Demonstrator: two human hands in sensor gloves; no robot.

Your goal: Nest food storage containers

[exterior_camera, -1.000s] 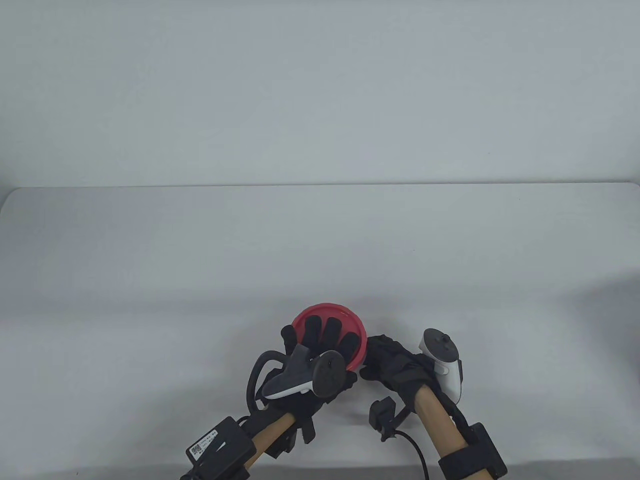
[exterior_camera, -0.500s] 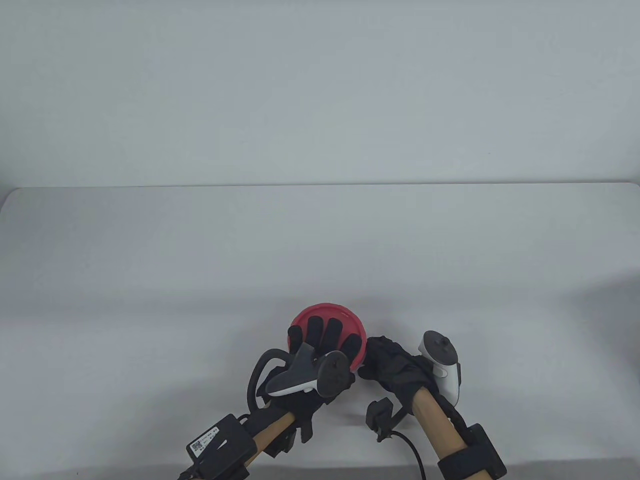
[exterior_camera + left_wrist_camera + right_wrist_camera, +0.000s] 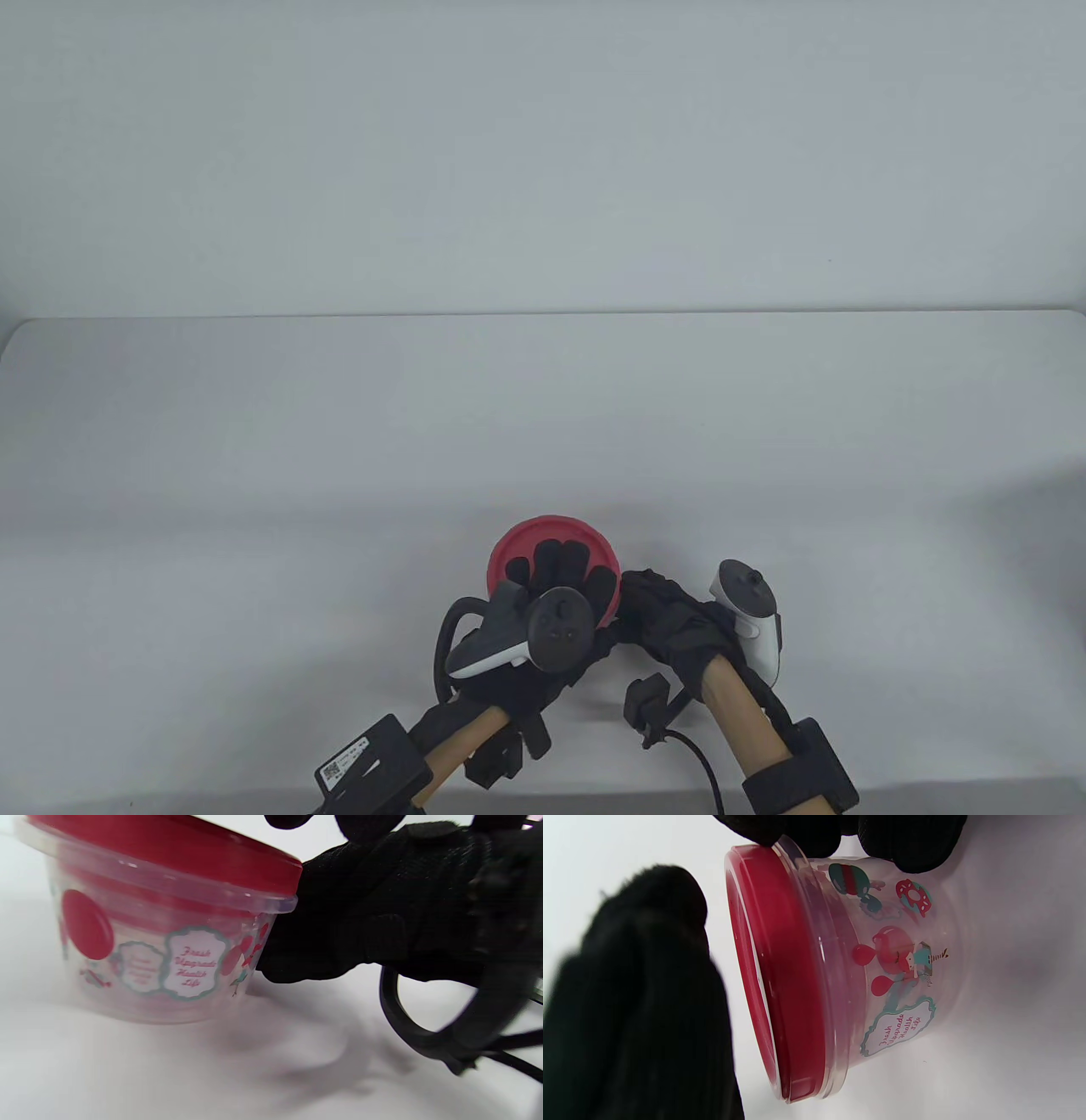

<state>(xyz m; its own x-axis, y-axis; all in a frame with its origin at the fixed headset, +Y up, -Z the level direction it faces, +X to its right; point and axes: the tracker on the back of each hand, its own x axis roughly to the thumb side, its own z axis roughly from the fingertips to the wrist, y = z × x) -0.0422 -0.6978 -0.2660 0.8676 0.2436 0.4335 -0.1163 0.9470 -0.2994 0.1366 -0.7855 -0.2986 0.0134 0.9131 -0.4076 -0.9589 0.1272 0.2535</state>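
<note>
A clear round container (image 3: 519,538) with a red lid stands on the table near the front edge. Its printed wall shows in the left wrist view (image 3: 169,959) and the right wrist view (image 3: 895,976). My left hand (image 3: 556,581) lies flat on the red lid (image 3: 793,984) with its fingers spread. My right hand (image 3: 657,607) holds the container's right side, with its fingers (image 3: 912,844) on the rim and wall. It also shows in the left wrist view (image 3: 348,929) against the wall. Whether other containers sit inside is unclear.
The white table (image 3: 254,475) stretches wide on both sides and behind the container. A black cable (image 3: 700,755) trails from my right wrist toward the front edge.
My left hand has shifted a little to the right over the lid, and its tracker has turned. The container and my right hand have stayed in place.
</note>
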